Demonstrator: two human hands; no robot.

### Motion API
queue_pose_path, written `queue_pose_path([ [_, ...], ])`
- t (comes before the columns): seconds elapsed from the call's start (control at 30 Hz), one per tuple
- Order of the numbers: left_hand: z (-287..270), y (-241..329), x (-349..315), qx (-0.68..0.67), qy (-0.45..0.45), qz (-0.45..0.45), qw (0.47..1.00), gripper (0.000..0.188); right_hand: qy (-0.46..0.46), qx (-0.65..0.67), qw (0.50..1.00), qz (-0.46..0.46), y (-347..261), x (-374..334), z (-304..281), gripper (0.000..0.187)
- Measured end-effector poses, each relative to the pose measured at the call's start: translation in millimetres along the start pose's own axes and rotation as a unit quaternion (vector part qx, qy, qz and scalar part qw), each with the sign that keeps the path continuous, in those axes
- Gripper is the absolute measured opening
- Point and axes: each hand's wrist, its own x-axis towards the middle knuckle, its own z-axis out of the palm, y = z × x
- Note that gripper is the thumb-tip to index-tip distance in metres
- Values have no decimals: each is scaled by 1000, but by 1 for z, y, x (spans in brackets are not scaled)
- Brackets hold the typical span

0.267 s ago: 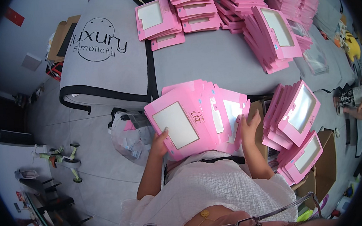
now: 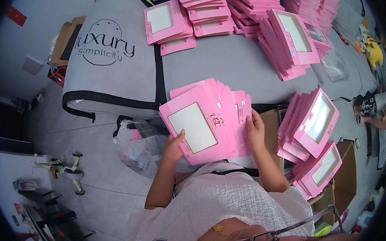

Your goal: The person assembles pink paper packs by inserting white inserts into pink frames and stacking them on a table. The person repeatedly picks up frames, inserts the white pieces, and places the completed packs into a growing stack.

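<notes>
A grey couch is filling the upper frame, bearing pink piles overlapping beyond my counting. At centre, the left hand and right hand are gripping opposite edges of one fanned bundle of windowed pink cards, apparently spreading it; any next move is probably calling for firm pinching. Two stacks are leaning at right.

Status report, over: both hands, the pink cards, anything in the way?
Left hand gripping fanned pink cards, thumb on front. Right hand at their right edge. Cardboard box and another card stack close on right, neither seen blocking.
</notes>
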Motion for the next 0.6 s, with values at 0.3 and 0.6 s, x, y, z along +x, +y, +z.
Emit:
queue_pose_path([
  [0.3,17,12,3,2,-42,84,996,42,-3,141,981,131,8,34,-5,21],
  [0.6,8,10,6,-25,-4,81,996,39,96,84,985,116,29,42,-23,22],
])
